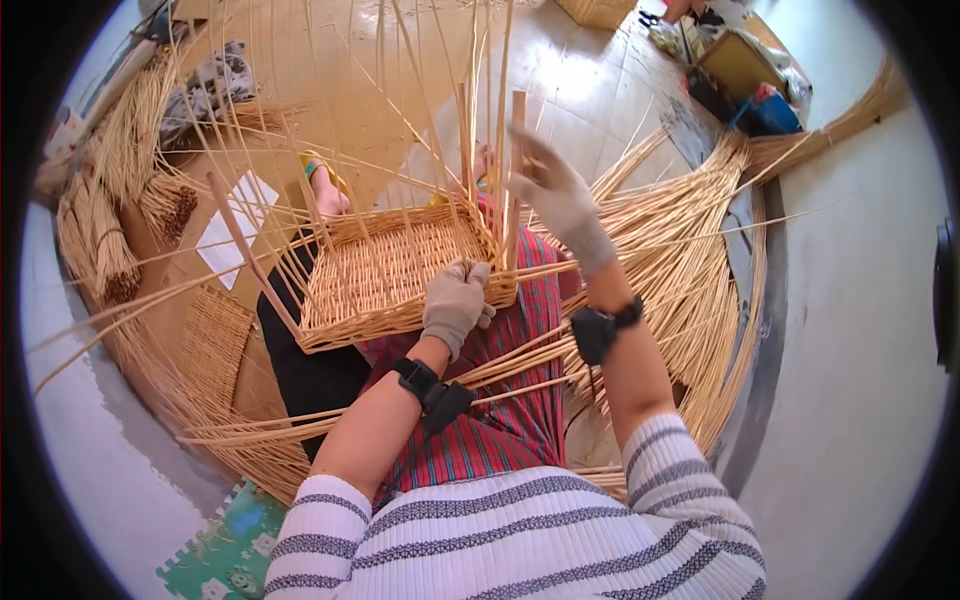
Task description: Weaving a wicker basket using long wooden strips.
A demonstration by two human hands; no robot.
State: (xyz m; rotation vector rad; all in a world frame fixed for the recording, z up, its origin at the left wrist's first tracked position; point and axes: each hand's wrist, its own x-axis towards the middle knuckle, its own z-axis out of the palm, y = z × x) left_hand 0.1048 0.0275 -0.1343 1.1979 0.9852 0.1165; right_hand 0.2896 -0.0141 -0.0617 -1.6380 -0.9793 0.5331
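Note:
A shallow woven wicker basket rests on my lap over a striped red cloth, with long pale canes standing up from its sides and thicker wooden stakes at its corners. My left hand, in a beige glove, is closed on the basket's near rim toward its right end. My gloved right hand is raised at the right with fingers bent and apart, close beside a tall stake; whether it touches the stake is unclear. Long loose rods run sideways past the basket and my forearms.
Large bundles of cane lie left and right. A woven panel and white paper lie left on cardboard, a foam mat lower left. Another basket and piled items are at the back.

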